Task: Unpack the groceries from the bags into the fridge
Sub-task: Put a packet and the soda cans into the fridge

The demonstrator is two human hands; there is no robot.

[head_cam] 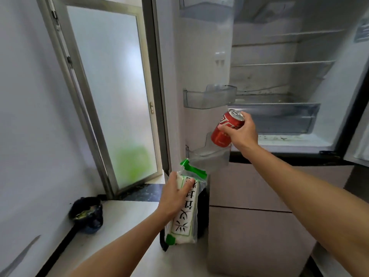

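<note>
Hands (242, 132) (173, 194) grip can (227, 119), half-covered packet (186, 214)

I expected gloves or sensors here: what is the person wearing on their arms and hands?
The left hand and right hand are bare: no gloves, watch or bands. No sleeve shows on either arm.

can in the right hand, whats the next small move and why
Probably tip the can upright and lower it into the bottom door bin. The right hand grips it tilted, with its base just above that bin. The left hand holds a packet, so the right hand likely has to finish this alone.
</note>
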